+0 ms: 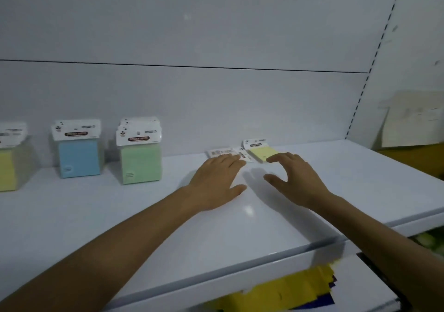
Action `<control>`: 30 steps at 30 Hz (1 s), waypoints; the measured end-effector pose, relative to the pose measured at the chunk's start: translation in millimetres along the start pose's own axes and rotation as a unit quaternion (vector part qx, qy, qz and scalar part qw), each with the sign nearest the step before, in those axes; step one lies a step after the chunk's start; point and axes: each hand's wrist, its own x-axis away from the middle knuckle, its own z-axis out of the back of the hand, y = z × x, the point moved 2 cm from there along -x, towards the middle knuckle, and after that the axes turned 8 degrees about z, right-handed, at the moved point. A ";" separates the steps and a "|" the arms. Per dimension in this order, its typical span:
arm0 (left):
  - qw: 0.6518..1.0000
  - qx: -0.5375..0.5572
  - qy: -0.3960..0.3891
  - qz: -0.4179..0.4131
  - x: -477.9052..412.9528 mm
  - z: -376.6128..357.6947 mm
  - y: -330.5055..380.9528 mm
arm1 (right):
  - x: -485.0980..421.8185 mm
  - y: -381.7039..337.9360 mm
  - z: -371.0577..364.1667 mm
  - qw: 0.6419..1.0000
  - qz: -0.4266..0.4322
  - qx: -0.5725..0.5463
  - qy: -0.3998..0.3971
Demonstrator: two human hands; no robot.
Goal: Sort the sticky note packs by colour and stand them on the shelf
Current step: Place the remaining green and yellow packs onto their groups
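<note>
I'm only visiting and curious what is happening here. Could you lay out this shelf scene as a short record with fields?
standing upright: yellow packs, blue packs and green packs, in a row at the back left of the shelf
lying flat: pale yellow pack; left of it, barcode-side-up pack
left hand: fingers straight, tips at the barcode-side-up pack
right hand: fingers spread, tips at the pale yellow pack's near edge
grip: neither hand holds anything
below the shelf: yellow sheets
</note>
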 end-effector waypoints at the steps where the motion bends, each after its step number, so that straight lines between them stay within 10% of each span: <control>1: 1.000 0.014 -0.012 0.016 -11.7 -5.4 8.9 | 2.7 16.3 5.2 1.000 -0.009 -0.004 -0.010; 12: 0.963 0.064 -0.035 0.260 -66.8 -49.0 -6.0 | -66.1 98.3 23.1 0.991 -0.032 -0.129 -0.012; 30: 0.938 0.087 -0.053 0.331 -73.4 -59.6 -13.6 | -109.0 109.1 -61.5 0.978 -0.078 -0.183 -0.058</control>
